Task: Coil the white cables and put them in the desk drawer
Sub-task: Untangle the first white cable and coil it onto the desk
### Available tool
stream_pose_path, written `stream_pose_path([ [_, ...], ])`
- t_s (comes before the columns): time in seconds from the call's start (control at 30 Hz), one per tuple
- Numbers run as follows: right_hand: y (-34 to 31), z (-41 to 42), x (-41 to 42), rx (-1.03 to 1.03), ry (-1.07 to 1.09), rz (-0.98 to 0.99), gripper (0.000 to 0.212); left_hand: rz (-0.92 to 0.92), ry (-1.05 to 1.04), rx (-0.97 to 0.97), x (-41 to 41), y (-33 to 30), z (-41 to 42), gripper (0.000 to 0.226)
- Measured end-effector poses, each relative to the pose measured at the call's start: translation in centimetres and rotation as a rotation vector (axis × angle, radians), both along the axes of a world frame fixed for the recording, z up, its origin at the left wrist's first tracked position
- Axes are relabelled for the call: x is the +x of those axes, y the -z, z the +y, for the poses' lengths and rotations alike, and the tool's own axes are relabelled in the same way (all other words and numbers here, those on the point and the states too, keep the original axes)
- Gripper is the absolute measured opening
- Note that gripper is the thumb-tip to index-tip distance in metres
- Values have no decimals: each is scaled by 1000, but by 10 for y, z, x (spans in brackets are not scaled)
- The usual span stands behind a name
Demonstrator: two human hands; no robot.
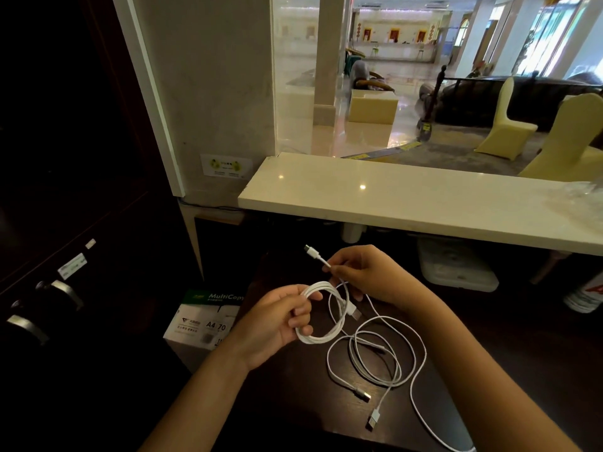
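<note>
Loose white cable [385, 360] lay nearest on the dark desk [293, 402], sprawled in several slack loops toward the near right edge, with two plugs resting on the wood and one strand running off the near edge. Behind the desk ran a pale stone counter [424, 203], its front edge overhanging the desk's far side. Left of the desk stood a box of copy paper [204, 321], just beside the desk's left edge, and farther left a dark cabinet [65, 256] with metal handles.

Above the middle of the desk, the left hand [277, 324] gripped a coiled cable [321, 313], its fingers curled round one side of the loops, which hung free of the wood. A flat plug dangled from that coil. The right hand [365, 272] pinched the coil's free end between thumb and fingertips, the small plug [312, 252] sticking up past them toward the counter.
</note>
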State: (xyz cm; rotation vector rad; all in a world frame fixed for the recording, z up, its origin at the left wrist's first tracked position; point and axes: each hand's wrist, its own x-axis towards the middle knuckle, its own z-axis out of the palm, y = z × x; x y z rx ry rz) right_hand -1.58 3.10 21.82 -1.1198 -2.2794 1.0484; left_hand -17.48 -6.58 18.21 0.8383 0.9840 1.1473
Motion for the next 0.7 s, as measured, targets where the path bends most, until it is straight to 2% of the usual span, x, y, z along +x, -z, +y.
stream_pose_path([
  [0.13,12,-4,-5,-59,16,99,13,125,45,45,-6,-4,1,23],
  [0.23,27,-7,-13,-179,172,291,14,185,-94,40,-7,1,2,18],
  [0.3,32,-10,-16,-287,302,424,14,89,-178,10,-7,9,1,20],
  [0.4,35,-16,-18,-482,432,662,16,-230,-218,-26,-4,17,-1,24],
  [0.47,38,-19,-20,-556,467,740,19,-362,-263,-16,0,18,-1,23],
  [0.57,43,-20,-22,-584,468,763,18,-443,-342,13,5,16,3,30],
  [0.7,43,-15,-16,-520,472,764,13,-448,-370,39,3,14,6,25],
])
